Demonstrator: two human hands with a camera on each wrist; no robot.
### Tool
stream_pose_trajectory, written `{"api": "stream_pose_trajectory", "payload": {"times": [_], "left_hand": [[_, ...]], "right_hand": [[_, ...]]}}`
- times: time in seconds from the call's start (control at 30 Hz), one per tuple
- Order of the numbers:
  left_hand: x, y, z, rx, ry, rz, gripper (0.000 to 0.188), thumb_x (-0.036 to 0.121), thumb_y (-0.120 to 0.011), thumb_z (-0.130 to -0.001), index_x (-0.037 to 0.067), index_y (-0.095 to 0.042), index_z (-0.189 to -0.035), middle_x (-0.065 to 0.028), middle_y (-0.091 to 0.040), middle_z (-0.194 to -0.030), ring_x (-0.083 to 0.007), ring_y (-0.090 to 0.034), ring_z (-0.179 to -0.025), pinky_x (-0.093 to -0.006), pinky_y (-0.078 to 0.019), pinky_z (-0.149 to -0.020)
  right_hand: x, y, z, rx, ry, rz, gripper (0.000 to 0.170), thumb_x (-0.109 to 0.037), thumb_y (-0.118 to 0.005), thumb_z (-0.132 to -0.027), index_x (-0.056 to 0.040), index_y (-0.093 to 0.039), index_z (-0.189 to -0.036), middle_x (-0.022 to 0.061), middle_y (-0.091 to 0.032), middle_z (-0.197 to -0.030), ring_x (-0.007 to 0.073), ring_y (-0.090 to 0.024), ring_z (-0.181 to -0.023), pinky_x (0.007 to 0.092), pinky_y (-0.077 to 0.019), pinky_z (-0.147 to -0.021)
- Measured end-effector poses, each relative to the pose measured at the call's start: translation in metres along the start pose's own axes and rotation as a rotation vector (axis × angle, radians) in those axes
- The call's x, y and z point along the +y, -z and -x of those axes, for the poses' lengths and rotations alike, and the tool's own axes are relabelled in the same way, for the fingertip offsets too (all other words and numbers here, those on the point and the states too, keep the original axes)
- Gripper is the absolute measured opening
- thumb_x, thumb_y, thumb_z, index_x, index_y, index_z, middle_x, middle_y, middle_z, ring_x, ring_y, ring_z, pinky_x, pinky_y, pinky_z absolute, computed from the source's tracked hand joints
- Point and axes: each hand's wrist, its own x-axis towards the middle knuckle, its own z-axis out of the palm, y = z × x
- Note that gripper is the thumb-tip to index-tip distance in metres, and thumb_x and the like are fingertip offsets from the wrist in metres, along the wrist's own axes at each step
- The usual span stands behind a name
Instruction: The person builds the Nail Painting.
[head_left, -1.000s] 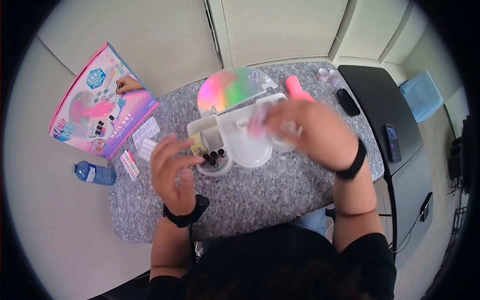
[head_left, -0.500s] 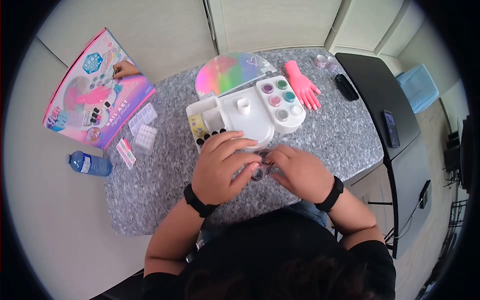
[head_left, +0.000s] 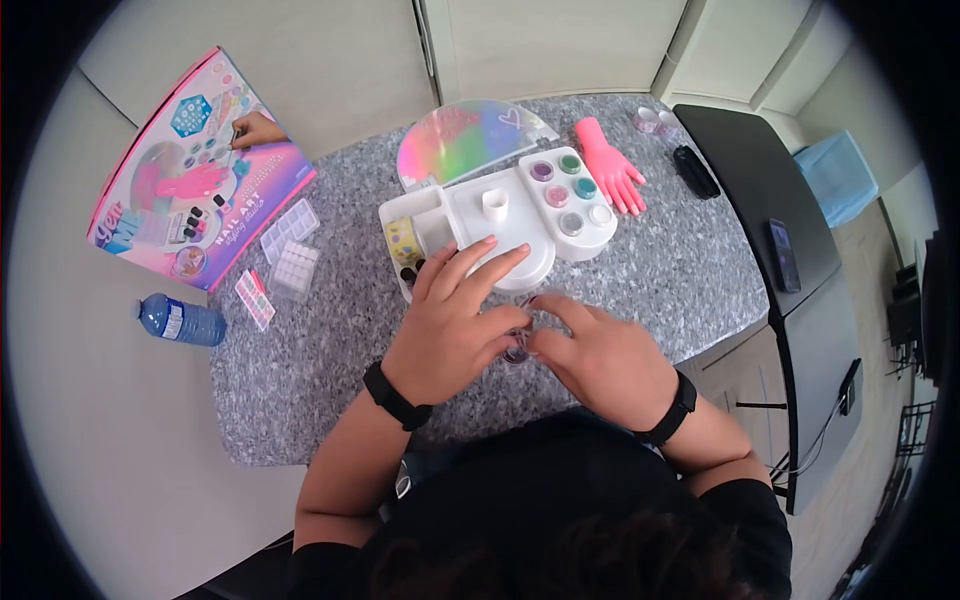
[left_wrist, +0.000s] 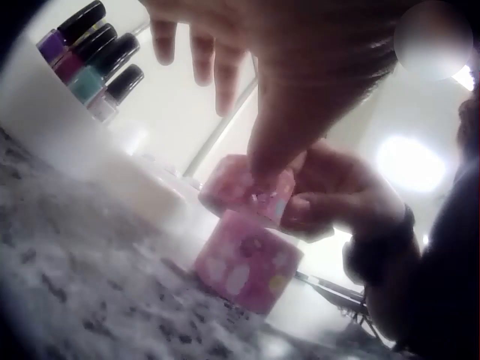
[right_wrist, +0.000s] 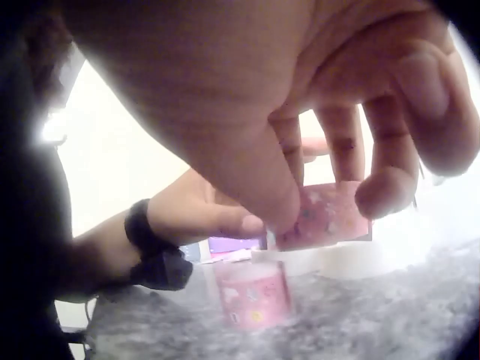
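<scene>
While right fingers (right_wrist: 386,193) pinch upper pink, pale-spotted ring (right_wrist: 328,216), left fingers (head_left: 497,268) spread, released

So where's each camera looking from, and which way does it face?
Head: on the person's head, looking forward and down at the table; shows both hands, forearms and black sleeves.
Left wrist: on that wrist, facing past the left hand to the two pink cylinders, polish bottles beyond; the right hand shows opposite.
Right wrist: on that wrist, looking under the right hand at the cylinders, left hand opposite.
Both wrist views share the cylinders and both hands.
</scene>
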Motion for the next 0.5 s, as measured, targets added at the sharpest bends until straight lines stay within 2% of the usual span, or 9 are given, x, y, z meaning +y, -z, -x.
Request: {"api": "stream_pose_trajectory", "payload": {"times": [0.07, 0.27, 0.37, 0.5], "left_hand": [[0.000, 0.004, 0.000, -0.045, 0.009, -0.052, 0.017, 0.033, -0.084, -0.082, 0.020, -0.079, -0.092, -0.0030, -0.059, -0.159, -0.0345, -0.044, -0.152, -0.0571, -0.0302, -0.127], [-0.005, 0.022, 0.004, -0.106, 0.026, -0.018, 0.019, 0.040, -0.083, -0.079, 0.022, -0.079, -0.080, 0.0004, -0.060, -0.158, -0.0346, -0.043, -0.153, -0.0606, -0.0281, -0.128], [-0.003, 0.025, 0.005, -0.117, 0.024, -0.032, 0.020, 0.041, -0.083, -0.078, 0.021, -0.078, -0.079, 0.0010, -0.061, -0.157, -0.0340, -0.043, -0.153, -0.0614, -0.0280, -0.129], [0.000, 0.023, 0.006, -0.140, 0.014, -0.056, 0.019, 0.040, -0.085, -0.075, 0.022, -0.079, -0.079, 0.0014, -0.062, -0.156, -0.0330, -0.045, -0.153, -0.0618, -0.0282, -0.129]], "right_hand": [[-0.002, 0.001, 0.001, -0.008, 0.019, 0.015, 0.024, -0.011, -0.069, -0.092, -0.0157, -0.070, -0.116, 0.0085, -0.066, -0.134, 0.0283, -0.075, -0.098, 0.0395, -0.0638, -0.071], [-0.009, -0.003, 0.004, -0.051, 0.051, -0.004, 0.025, -0.012, -0.068, -0.090, -0.0171, -0.069, -0.115, 0.0055, -0.066, -0.133, 0.0263, -0.073, -0.095, 0.0387, -0.0630, -0.070], [-0.011, -0.002, 0.004, -0.054, 0.037, -0.023, 0.024, -0.012, -0.068, -0.090, -0.0170, -0.069, -0.114, 0.0035, -0.066, -0.130, 0.0252, -0.071, -0.094, 0.0382, -0.0626, -0.071], [-0.009, -0.005, 0.004, -0.071, 0.060, 0.013, 0.021, -0.013, -0.067, -0.091, -0.0159, -0.070, -0.111, 0.0019, -0.065, -0.130, 0.0236, -0.069, -0.092, 0.0386, -0.0617, -0.077]]}}
